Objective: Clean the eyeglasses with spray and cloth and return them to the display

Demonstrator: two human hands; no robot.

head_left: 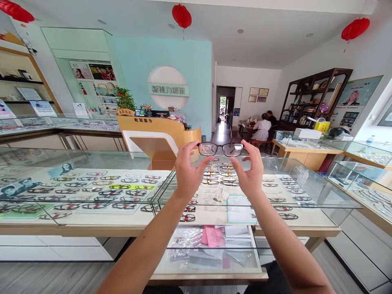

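A pair of dark-framed eyeglasses (219,150) is held up level above the glass display case, its lenses clear. My left hand (189,167) grips the left end of the frame between thumb and fingers. At the other end, my right hand (249,169) pinches the frame in the same way. Below them, rows of eyeglasses (214,179) lie inside the case. A crumpled pale cloth (220,195) and a white, teal-edged tray (240,209) lie in the case too.
Nearest me, an open drawer (214,261) holds plastic bags and pink paper. Another glass case (92,192) of eyeglasses stands left. Behind is a yellow-and-white cashier counter (147,130). Two people (262,127) sit at a table at the back, near a dark wooden shelf (312,96).
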